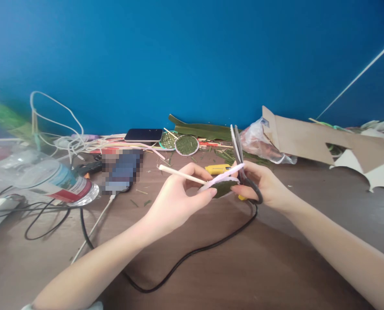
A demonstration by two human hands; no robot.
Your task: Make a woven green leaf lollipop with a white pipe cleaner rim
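Note:
My left hand is closed in a pinch on a small round green woven disc with a pale pink rim and a thin pale stick that points left from it. My right hand grips black-handled scissors, blades pointing up and nearly closed, right against the disc's pink strip. Both hands hover just above the brown table near its middle.
A plastic water bottle lies at the left beside a phone on a white cable. A black cable loops under my hands. Farther back lie another phone, two woven discs, green leaves, a plastic bag and cut cardboard.

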